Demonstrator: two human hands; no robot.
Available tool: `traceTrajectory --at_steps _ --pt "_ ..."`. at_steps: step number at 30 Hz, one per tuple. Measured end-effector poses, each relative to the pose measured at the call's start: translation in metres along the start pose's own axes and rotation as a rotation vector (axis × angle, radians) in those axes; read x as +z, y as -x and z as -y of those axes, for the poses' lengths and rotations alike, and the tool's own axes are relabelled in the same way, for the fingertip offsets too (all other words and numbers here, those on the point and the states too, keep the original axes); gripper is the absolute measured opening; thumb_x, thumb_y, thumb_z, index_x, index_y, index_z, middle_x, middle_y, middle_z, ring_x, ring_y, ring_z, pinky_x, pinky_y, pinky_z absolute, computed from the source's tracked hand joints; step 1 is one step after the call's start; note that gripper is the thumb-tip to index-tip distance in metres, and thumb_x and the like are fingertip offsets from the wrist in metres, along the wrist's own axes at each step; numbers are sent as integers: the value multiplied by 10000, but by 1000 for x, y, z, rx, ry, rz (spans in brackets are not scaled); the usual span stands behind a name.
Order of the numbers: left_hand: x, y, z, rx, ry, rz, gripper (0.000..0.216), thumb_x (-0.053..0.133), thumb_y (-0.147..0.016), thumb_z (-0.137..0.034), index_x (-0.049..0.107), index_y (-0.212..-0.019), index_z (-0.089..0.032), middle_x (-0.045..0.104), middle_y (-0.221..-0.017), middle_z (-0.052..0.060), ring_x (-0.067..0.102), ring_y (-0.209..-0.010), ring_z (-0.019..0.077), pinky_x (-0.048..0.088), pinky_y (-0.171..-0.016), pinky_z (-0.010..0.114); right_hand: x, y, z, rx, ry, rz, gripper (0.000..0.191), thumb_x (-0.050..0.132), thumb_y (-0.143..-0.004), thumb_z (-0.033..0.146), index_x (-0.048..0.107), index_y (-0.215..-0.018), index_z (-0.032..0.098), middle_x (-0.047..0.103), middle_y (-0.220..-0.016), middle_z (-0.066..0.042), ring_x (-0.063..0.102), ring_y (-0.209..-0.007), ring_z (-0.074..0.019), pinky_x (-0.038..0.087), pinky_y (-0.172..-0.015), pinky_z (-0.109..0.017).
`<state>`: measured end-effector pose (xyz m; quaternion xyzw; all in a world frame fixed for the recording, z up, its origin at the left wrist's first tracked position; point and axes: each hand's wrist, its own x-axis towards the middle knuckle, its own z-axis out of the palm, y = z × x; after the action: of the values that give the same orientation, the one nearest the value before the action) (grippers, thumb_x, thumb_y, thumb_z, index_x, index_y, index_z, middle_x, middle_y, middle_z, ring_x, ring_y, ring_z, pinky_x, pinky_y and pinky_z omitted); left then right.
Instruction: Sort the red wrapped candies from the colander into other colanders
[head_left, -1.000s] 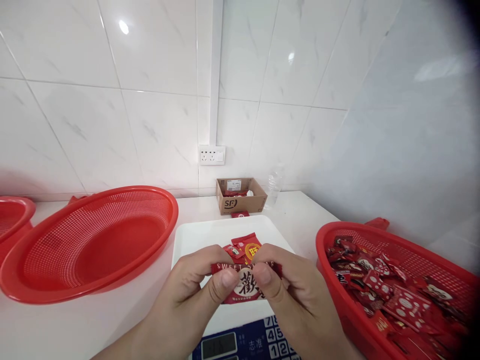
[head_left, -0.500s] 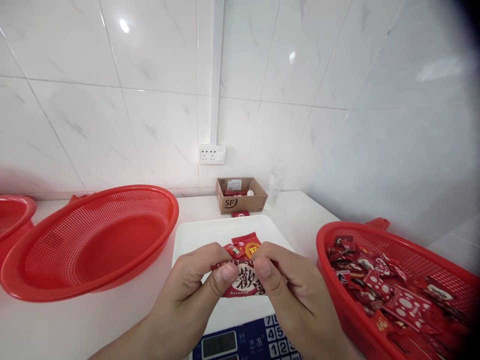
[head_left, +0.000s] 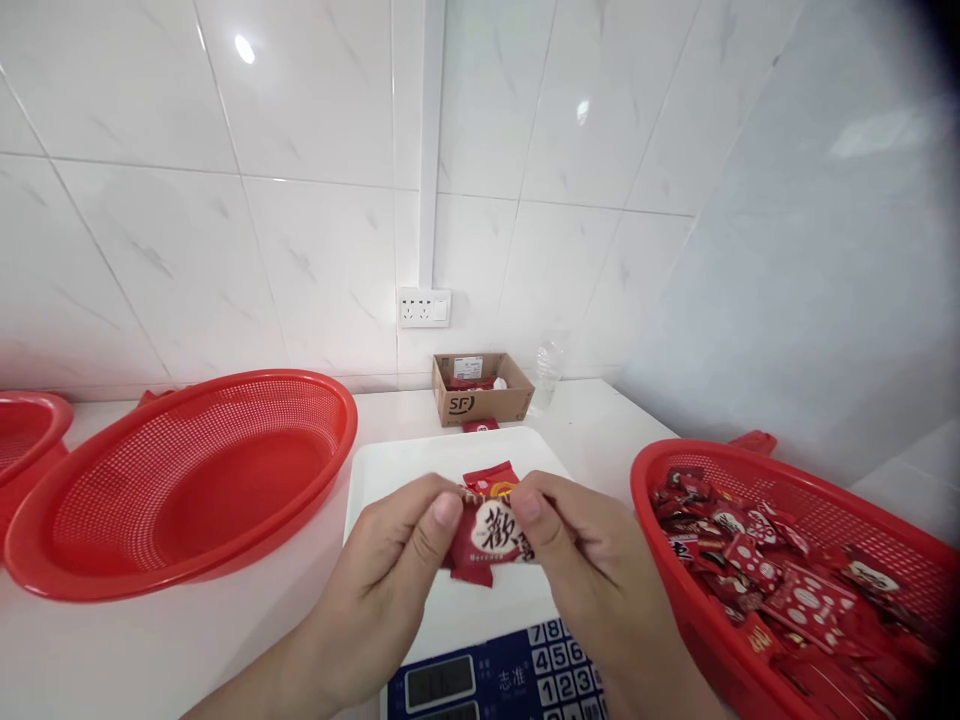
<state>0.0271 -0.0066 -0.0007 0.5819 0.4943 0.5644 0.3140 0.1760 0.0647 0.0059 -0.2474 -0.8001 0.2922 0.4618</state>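
Observation:
Between my two hands is a red candy packet (head_left: 491, 535) with a cream oval and dark characters. My left hand (head_left: 401, 560) pinches its left side, thumb on top. On the right edge, my right hand (head_left: 581, 565) grips it the same way. Just behind it, partly covered, lies another red packet (head_left: 491, 477) with a yellow mark. Both hands are over the white pan of a digital scale (head_left: 382, 465), whose blue panel (head_left: 510, 675) with number keys and a display shows in front.
At left stands a red perforated basket (head_left: 187, 480), with part of another red basket (head_left: 34, 430) beyond. A right-hand red basket (head_left: 645, 490) holds many wrapped candies (head_left: 780, 580). Behind the scale are a cardboard box (head_left: 484, 405), a small red packet (head_left: 480, 425) and a clear bottle (head_left: 549, 370).
The packet in my hands has tilted and bunched, and a red flap now shows below it. My left thumb has moved up and left along its edge.

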Motion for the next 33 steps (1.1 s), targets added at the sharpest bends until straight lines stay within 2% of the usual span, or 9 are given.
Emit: traceTrajectory --at_steps 3,6,13,17,20,22,25,29,33 --pt "-4 -1 -2 78 1 -185 215 428 -967 -428 555 -988 -255 577 -893 -3 541 -839 147 459 -737 251 -4 -7 -9 157 53 -45 438 387 -965 447 381 -596 211 371 -528 52 356 -495 -102 298 -451 -218" --pt "-8 -1 -5 162 64 -291 198 458 -957 -422 523 -1074 -277 566 -1056 22 525 -1029 180 460 -864 301 -3 -12 -25 235 129 -33 430 356 -961 497 415 -641 215 427 -572 43 408 -545 -121 336 -496 -228" --pt "-10 4 -11 198 93 -273 204 469 -950 -434 521 -1085 -291 560 -1082 23 520 -1044 185 458 -863 326 12 0 -52 385 441 249 408 382 -958 413 471 -617 207 561 -598 14 489 -566 -146 322 -509 -248" --pt "-9 6 -13 213 90 -256 185 481 -949 -414 519 -1087 -298 560 -1080 17 520 -1036 183 457 -856 330 10 8 -54 442 546 228 176 512 -900 321 615 -823 200 676 -819 -49 597 -697 -200 376 -588 -287" --pt "-11 7 -14 218 101 -254 186 499 -942 -407 527 -1093 -303 563 -1077 16 518 -1046 188 459 -851 329 9 18 -48 414 548 208 255 544 -889 283 607 -1128 218 635 -1120 -84 628 -893 -230 451 -727 -338" --pt "-11 8 -14 223 103 -253 184 513 -936 -406 539 -1088 -305 568 -1075 17 517 -1058 194 461 -847 330 10 26 -43 337 504 280 306 557 -892 284 611 -1192 253 601 -1198 -68 608 -1017 -228 468 -835 -349" --pt "-9 8 -14 233 102 -265 180 536 -922 -409 563 -1063 -300 582 -1067 19 525 -1052 202 464 -833 333 13 36 -39 272 511 367 309 564 -893 273 640 -1192 258 605 -1198 -71 569 -1108 -244 472 -898 -367" --pt "-3 9 -15 255 127 -309 197 570 -897 -421 583 -1038 -284 603 -1022 23 541 -1004 208 464 -810 335 12 41 -40 292 575 316 220 531 -916 247 683 -1068 204 652 -1098 -75 585 -1056 -236 485 -867 -370" --pt "-2 11 -16 244 114 -283 188 565 -901 -408 578 -1031 -274 612 -1015 23 552 -993 206 463 -823 341 9 43 -41 290 603 300 172 534 -919 246 690 -971 196 682 -1010 -64 606 -999 -221 486 -810 -342"
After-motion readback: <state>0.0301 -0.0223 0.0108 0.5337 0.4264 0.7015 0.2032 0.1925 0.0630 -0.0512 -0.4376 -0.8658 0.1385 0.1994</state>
